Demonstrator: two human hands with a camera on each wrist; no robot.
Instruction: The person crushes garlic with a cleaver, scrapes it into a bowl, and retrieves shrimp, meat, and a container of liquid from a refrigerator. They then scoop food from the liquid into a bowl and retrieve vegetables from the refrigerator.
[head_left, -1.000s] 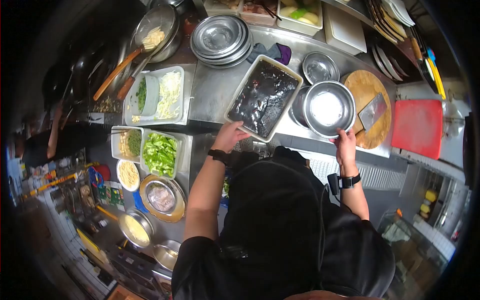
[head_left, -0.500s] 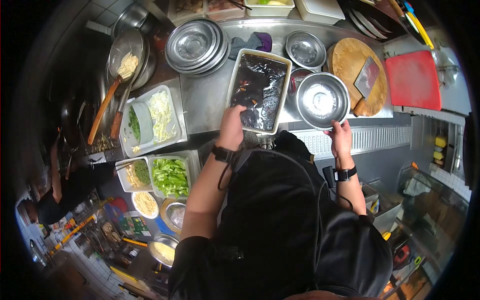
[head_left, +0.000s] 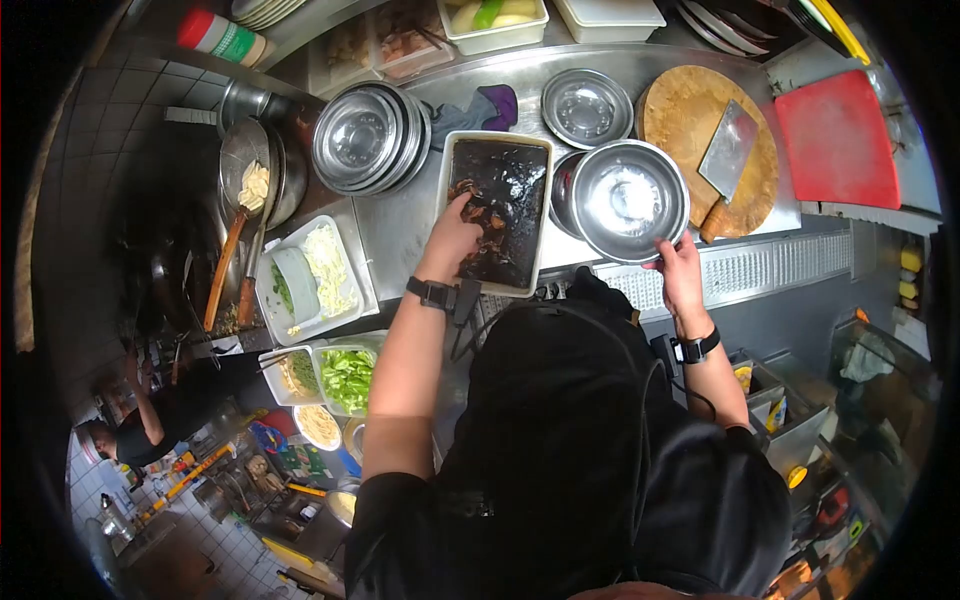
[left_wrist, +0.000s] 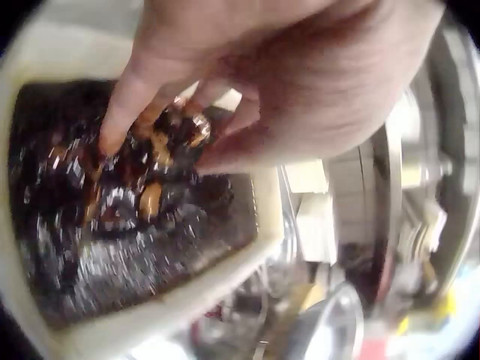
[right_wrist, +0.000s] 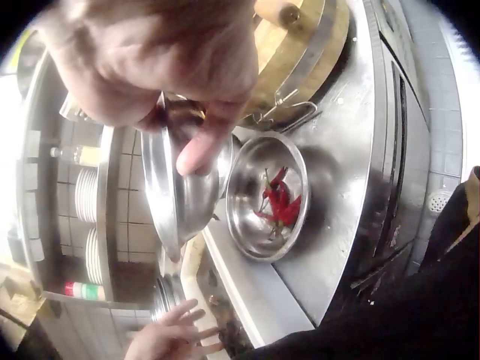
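A cream tray (head_left: pixel 546 222) of dark liquid with brown pieces (left_wrist: pixel 151 199) stands on the steel counter. My left hand (head_left: pixel 452 242) reaches over its left side, spread fingertips dipped among the glossy pieces; how far they sink is hidden. At the tray's right, my right hand (head_left: pixel 680 272) pinches the rim of an empty steel bowl (head_left: pixel 628 203), thumb on the wall in the right wrist view. Under and beside this raised bowl, a smaller steel bowl (right_wrist: pixel 241 225) with red chillies (right_wrist: pixel 282 202) rests on the counter.
A cleaver (head_left: pixel 728 150) lies on a round wooden board (head_left: pixel 672 100), with a red board (head_left: pixel 838 140) beyond. Stacked steel bowls (head_left: pixel 360 140) stand left of the tray; another bowl (head_left: pixel 588 108) is behind. Vegetable containers (head_left: pixel 350 295) sit left. Another person (head_left: pixel 150 430) is at far left.
My left hand has gone from the tray's near edge into its contents. The tray now lies straighter in view. My right hand keeps holding the bowl, and the head view has shifted.
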